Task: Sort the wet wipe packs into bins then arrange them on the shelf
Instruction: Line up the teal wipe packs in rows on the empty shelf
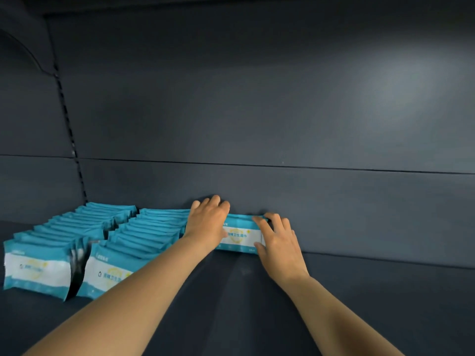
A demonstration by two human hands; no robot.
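Dark shelf (pixel 359 304), dark back panel (pixel 257 98); left hand (pixel 208 222), right hand (pixel 279 240) both clasp upright wipe pack (pixel 241 236); pack rows (pixel 102 235) left

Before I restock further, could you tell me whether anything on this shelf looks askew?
Nothing stands out: two rows of wet wipe packs stand upright, and both hands hold another pack upright against the back wall.

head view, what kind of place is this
Probably a shop or stockroom shelving bay: a dark metal shelf with a slotted upright, two rows of teal wet wipe packs, and both hands, left hand and right hand, setting another pack at the back.
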